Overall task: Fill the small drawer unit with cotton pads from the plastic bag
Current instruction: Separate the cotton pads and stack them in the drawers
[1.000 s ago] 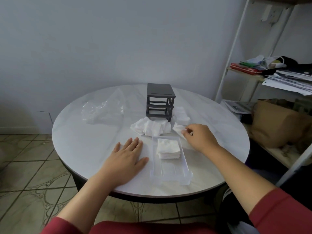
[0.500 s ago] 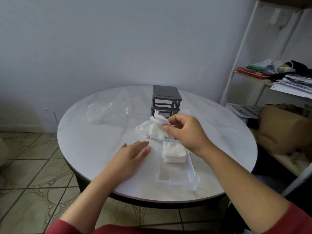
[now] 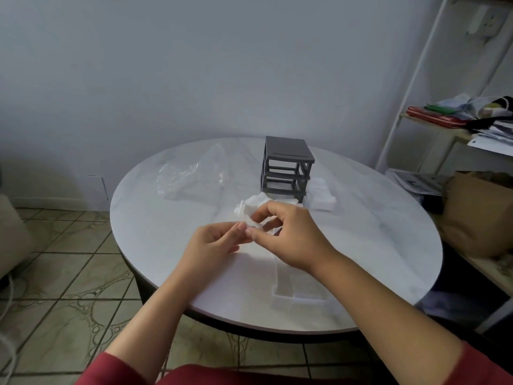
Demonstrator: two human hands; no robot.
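The dark grey drawer unit [image 3: 287, 165] stands at the back middle of the round white table [image 3: 166, 218], its slots showing no drawers. A loose heap of white cotton pads [image 3: 249, 205] lies in front of it, and more pads [image 3: 322, 194] lie to its right. The clear plastic bag [image 3: 191, 176] lies flat to the left. A clear removed drawer [image 3: 297, 297] rests near the front edge, mostly hidden by my right forearm. My left hand [image 3: 213, 245] and my right hand [image 3: 288, 237] meet above the table, both pinching a few white cotton pads [image 3: 254, 222].
A white metal shelf [image 3: 410, 107] with papers and red folders stands at the right. A brown paper bag [image 3: 477, 212] sits beside the table's right edge. Tiled floor shows at the left and below.
My left hand has lifted off the table and joined my right hand on the pads. My right hand carried the pads from the heap toward me.
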